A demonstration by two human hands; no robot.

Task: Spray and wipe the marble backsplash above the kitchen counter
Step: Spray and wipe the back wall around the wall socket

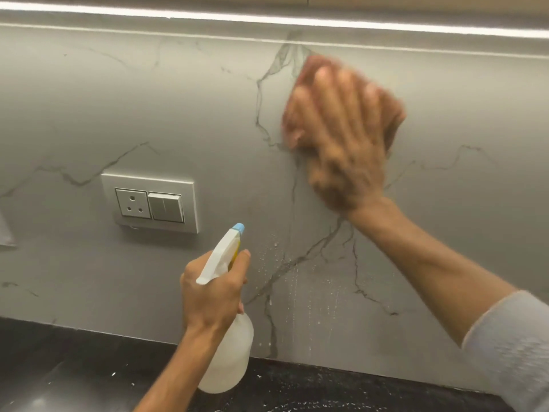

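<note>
High on the grey veined marble backsplash [178, 114], my right hand [347, 138] presses a seemingly soft orange cloth [310, 65] flat under spread fingers, while my left hand [208, 295] curls round the neck of a probably light, slick translucent plastic spray bottle [228, 352].

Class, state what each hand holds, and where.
Left hand grips the translucent white spray bottle by its neck; right hand presses an orange cloth against the grey marble backsplash.

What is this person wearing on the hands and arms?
No gloves: the left hand and right hand are both bare, and no ring or watch shows, though the right one is blurred. A light grey sleeve covers the right arm above the bare forearm; the left forearm is bare as far as it shows.
</note>
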